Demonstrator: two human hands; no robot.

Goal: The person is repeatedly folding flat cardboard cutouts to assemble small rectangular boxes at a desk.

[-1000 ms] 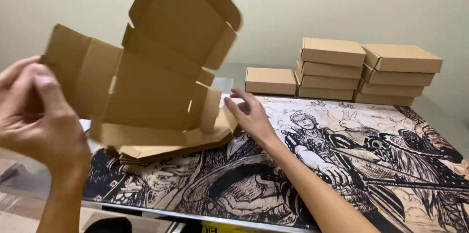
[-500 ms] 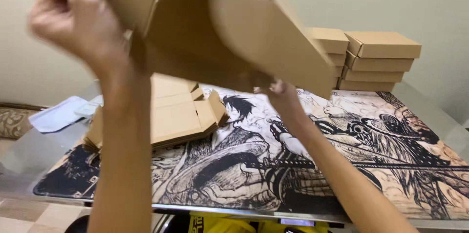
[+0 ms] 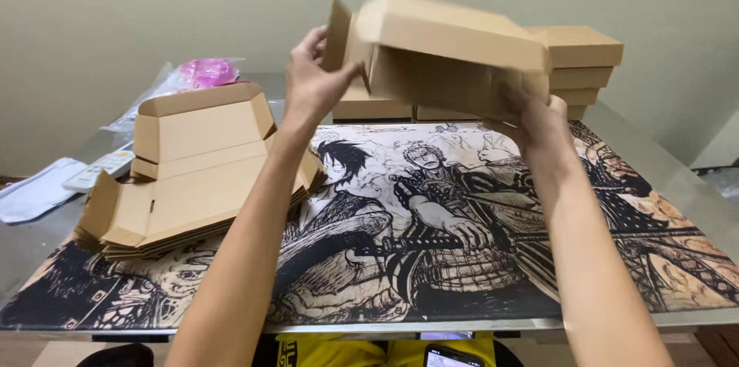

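Head view: cardboard box [image 3: 454,51] raised between both hands, left hand [image 3: 312,82], right hand [image 3: 539,117]

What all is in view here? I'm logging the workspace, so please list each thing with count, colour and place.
half-folded box: one, brown cardboard, held in the air above the mat.
flat box blanks: a stack, count unclear, brown, left on the mat.
finished boxes: a stack, at least four, brown, far right, partly hidden.
desk mat: one, black-and-cream comic drawing, covering the table.
table: one, grey, under the mat.
pink bundle in clear plastic: one, far left.
remote control: one, white, left edge.
phone: one, dark, bottom edge.
left hand: grips the box's left flap.
right hand: holds the box from below.
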